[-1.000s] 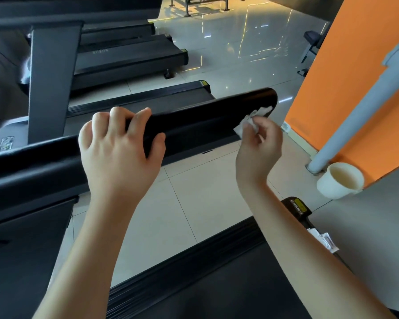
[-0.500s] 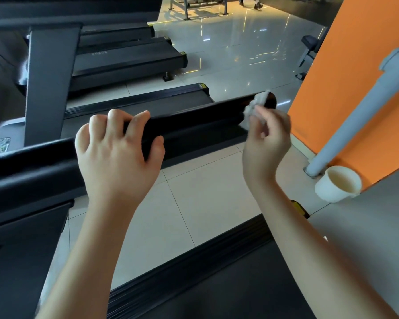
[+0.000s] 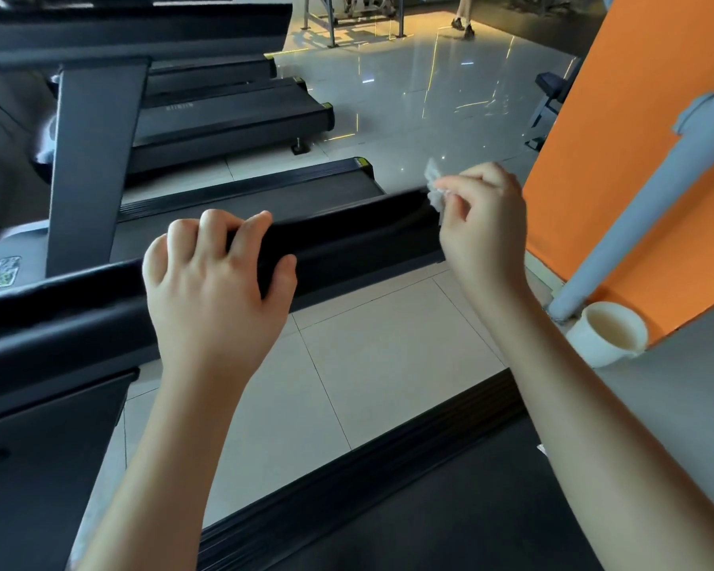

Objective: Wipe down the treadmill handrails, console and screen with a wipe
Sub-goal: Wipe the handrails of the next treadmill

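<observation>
Handrail (image 3: 347, 236), wipe (image 3: 434, 187) at end, cup (image 3: 585, 344) beside pipe (image 3: 635, 232)

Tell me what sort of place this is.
Most likely a gym: several treadmills stand side by side, a padded bench sits by the orange wall, and metal equipment frames stand on the glossy floor beyond.

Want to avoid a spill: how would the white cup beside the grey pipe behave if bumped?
The cup looks thin-walled and light, so it would probably slide or tip easily. It appears to hold pale liquid, which would likely spill. The pipe stands close by and may block it on that side.
</observation>
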### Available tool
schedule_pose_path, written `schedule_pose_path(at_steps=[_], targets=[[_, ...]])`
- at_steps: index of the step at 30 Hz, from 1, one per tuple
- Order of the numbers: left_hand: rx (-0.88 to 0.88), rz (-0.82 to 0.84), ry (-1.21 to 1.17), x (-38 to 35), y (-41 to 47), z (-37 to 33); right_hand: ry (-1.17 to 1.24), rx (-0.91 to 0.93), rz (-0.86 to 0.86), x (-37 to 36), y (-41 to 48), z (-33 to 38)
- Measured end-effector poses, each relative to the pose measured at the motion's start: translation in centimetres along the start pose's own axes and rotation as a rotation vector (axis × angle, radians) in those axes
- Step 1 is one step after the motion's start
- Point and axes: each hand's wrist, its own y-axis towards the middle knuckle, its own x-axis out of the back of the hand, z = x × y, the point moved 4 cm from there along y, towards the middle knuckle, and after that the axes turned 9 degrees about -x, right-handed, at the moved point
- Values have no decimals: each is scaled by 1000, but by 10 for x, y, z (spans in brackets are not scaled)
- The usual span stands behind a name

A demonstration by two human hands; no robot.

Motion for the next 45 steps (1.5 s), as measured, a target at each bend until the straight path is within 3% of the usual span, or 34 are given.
schedule_pose_path(at_steps=[2, 7, 12, 16, 21, 26, 31, 35, 40, 45], targets=[[0, -2, -4, 0, 0, 0, -43, -84, -98, 3, -11, -6], [-6, -11, 10, 0, 0, 0, 124, -100, -59, 2, -43, -15], [-11, -18, 14, 0, 0, 0, 241, -330, -182, -8, -59, -31], [-15, -17, 11, 0, 0, 1, 326, -265, -58, -23, -85, -21], [-23, 1, 1, 0, -1, 2, 390, -387, -172, -25, -83, -29], [-18, 12, -4, 0, -1, 3, 477, -304, -39, -27, -93, -5], [-31, 16, 1, -1, 0, 3, 493, -394, -204, -24, -85, -2], [-27, 21, -2, 0, -1, 2, 475, -249, -119, -26, -93, 16], [-23, 29, -3, 0, -1, 2, 470, -314, -257, -18, -71, 14], [-18, 31, -8, 1, -1, 3, 262, 20, -78, -14, -63, 38]])
